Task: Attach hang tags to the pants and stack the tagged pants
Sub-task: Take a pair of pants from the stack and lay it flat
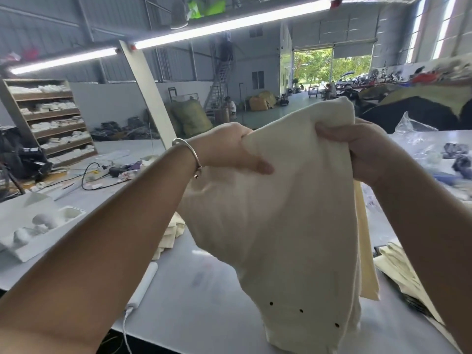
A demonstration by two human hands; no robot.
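**Cream pants lifted clear of the table, gripped at both upper corners**

The fingers of the left hand [231,149] are curled into the cloth, thumb laid across the front, bunching a fold of the cream pants [275,221] at their upper left. The right hand [357,152] does the same on the other side, its fingers wrapped over the edge and pinching the fabric tight. Held this way, at two points well apart, the garment hangs open and flat between them, which I take to be the point: it lets the person see the whole piece and find the spot for a tag, or square it up before laying it down.

A silver bangle [189,154] sits on the left wrist. The pants hang in the air above the white table [204,290], their lower end, with three small dark eyelets [301,310], drooping towards the near edge. I see no hang tag on the side facing me; the far side is hidden.

To the right lies a pile of pale folded cloth [393,261], likely the stack. Behind the left forearm more cream fabric [168,236] rests on the table. A white cable [143,284] runs along the near left, and a moulded white tray [38,226] sits farther left.
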